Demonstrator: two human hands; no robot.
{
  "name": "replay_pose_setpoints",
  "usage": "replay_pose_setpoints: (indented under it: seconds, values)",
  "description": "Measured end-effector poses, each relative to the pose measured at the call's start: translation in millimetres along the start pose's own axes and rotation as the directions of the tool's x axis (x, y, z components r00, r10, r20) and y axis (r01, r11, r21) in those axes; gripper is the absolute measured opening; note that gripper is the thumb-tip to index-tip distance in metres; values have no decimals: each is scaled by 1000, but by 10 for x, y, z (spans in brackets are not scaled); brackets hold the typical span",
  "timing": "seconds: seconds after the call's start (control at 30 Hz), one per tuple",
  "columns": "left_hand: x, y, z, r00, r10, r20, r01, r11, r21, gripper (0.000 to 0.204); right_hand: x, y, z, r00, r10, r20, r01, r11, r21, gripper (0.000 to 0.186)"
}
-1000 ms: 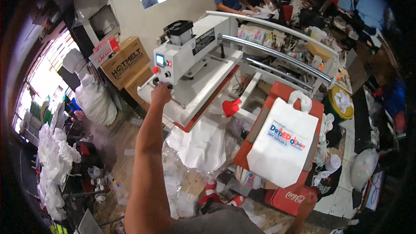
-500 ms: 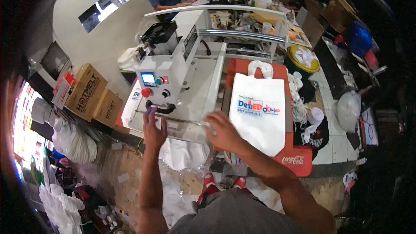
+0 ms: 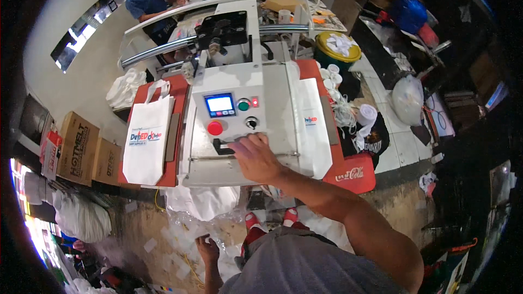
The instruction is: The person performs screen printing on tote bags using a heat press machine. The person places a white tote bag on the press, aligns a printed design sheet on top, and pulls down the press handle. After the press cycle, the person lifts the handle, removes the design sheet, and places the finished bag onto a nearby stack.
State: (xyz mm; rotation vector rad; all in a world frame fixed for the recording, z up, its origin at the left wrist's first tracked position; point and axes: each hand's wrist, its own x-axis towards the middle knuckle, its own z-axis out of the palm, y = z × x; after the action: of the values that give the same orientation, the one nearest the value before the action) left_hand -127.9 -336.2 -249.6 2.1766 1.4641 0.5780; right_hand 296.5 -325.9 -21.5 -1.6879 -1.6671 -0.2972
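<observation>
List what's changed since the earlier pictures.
The white press head has slid right, uncovering the left bag and partly covering the right bag. The left hand has let go of the black handle and hangs low; the right hand is now on it. The right bag is still on its red platen; the blue-shirted person remains behind.

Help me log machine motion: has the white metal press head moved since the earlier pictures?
Yes, rightward: the press head now partly covers the right-hand white printed fabric bag.
</observation>
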Motion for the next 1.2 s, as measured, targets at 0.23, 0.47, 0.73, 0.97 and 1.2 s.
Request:
replay_pose_setpoints:
  seconds: [0.23, 0.47, 0.73, 0.97, 1.2]
  values:
    - [-118, -435, 452, 919, 212, 334, -200, 977, -68, 18, -314, 279, -490, 990, 136, -41, -138, 990, -37, 31]
    - [88, -403, 575, 929, 185, 322, -177, 983, -52, 15, -512, 464, -849, 982, 186, -17, -187, 981, -56, 27]
    - [-33, -359, 515, 927, 50, 372, -39, 999, -36, 19, -621, 633, -999, 979, 201, 29, -197, 975, -105, 25]
    - [83, -843, 226, 897, -39, 441, 92, 991, -99, 24, -588, 607, -918, 974, 225, -9, -225, 967, -122, 17]
    - [1512, -1062, -841, 671, -130, 730, 183, 983, 8, 35, -426, 78, -499, 866, 276, -416, -451, 792, -413, 14]
